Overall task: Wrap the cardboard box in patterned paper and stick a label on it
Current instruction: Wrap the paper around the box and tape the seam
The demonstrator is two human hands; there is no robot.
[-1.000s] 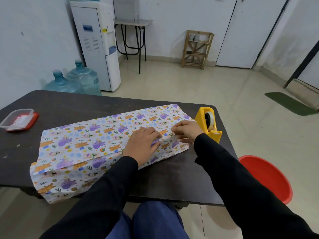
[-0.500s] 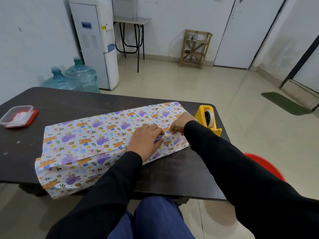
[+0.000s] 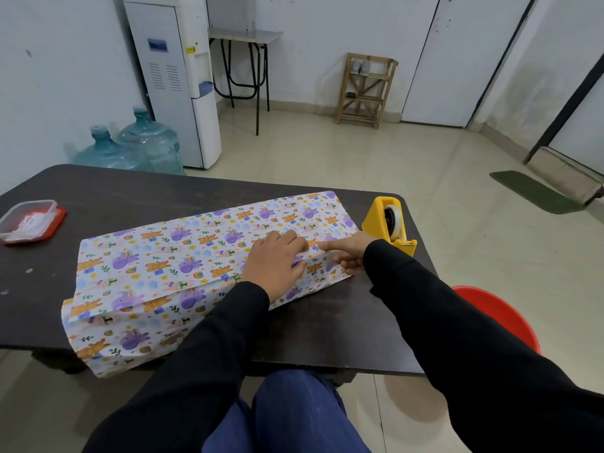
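Patterned paper point(image 3: 170, 266) with purple and orange animals is folded over a long box on the dark table point(image 3: 327, 322); the cardboard itself is hidden. The paper's left end hangs past the table's front edge. My left hand point(image 3: 277, 259) lies flat on the paper's overlapping seam near the right end. My right hand point(image 3: 349, 253) is beside it, its index finger stretched out and pressing on the same seam. A yellow tape dispenser point(image 3: 389, 223) stands just right of the box.
A clear lidded container on a red lid point(image 3: 29, 220) sits at the table's left edge. A red stool point(image 3: 503, 315) stands at the right of the table. Water bottles point(image 3: 143, 142) and a dispenser point(image 3: 176, 76) stand behind it.
My right hand has shifted along the seam and now presses with its index finger stretched out. My left hand stays flat on the paper. The view has tilted slightly.
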